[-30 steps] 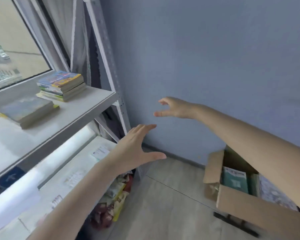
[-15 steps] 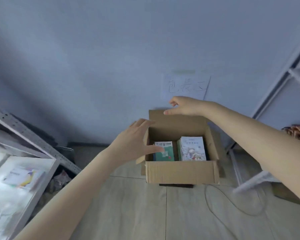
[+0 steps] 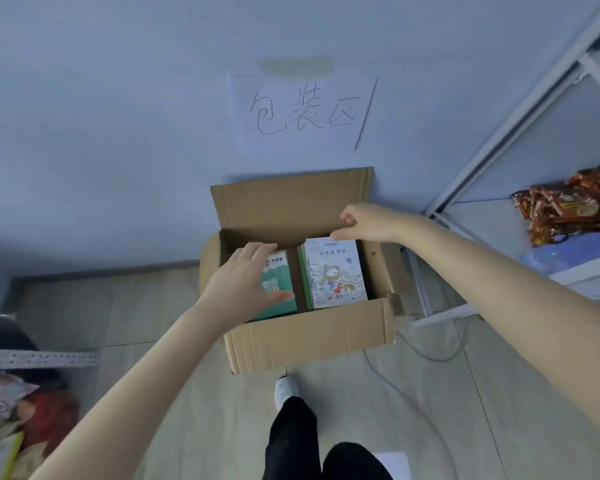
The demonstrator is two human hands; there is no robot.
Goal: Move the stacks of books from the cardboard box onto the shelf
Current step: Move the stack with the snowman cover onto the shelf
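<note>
Below, at frame centre, the scene: a person reaches with both bare hands into a cardboard box on the floor against a blue wall.

Left hand: the left hand is spread, fingers apart, palm down over the green-covered stack in the box's left half; whether it presses the cover or hovers just above cannot be told.

Right hand: the right hand sits at the far end of the pale-covered stack, fingers curled and thumb out, gripping nothing yet.

Key relation: each stack lies directly under or just below its own hand. Both stacks run lengthwise from the near wall of the box toward the far flap, side by side with a dark gap between them. The left hand looks the closer to a grip.

Count: two stacks of books in the box, two hands, one box. How many books each stack holds is hidden.

Shelf: metal racking shows at the right edge and the lower left of the frame; which one is the target cannot be told.

Judgement: the lift has not begun.
</note>
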